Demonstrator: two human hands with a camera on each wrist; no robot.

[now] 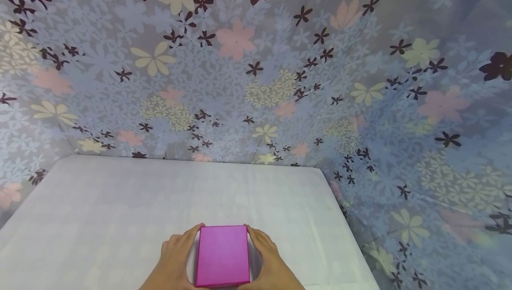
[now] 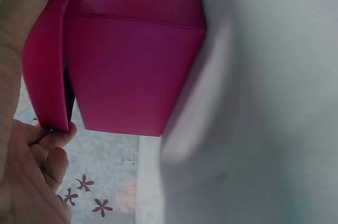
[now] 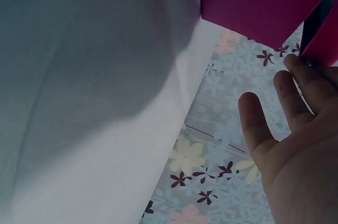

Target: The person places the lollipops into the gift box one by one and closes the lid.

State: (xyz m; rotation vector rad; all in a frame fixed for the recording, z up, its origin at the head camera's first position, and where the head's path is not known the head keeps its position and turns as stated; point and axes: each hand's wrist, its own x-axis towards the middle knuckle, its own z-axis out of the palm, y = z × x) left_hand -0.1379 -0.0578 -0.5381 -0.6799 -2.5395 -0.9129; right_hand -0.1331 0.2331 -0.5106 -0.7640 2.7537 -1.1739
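Observation:
A pink box (image 2: pixel 132 71) stands on the white table, its lid (image 1: pixel 222 256) facing up in the head view. Between lid and box body, both wrist views show a dark wedge-shaped gap at the far end. My left hand (image 1: pixel 174 259) grips the lid along its left side, fingertips at the far corner and thumb by the near edge. On the opposite side my right hand (image 1: pixel 272 261) grips it in the same way. In the right wrist view the other fingers (image 3: pixel 255 118) of that hand spread away from the box. The inside of the box is hidden.
White covering spreads over the table (image 1: pixel 160 196), whose far and right edges show in the head view. Floral cloth (image 1: pixel 236 81) with blue, pink, cream and dark flowers hangs behind and on both sides. The box casts a shadow on the table.

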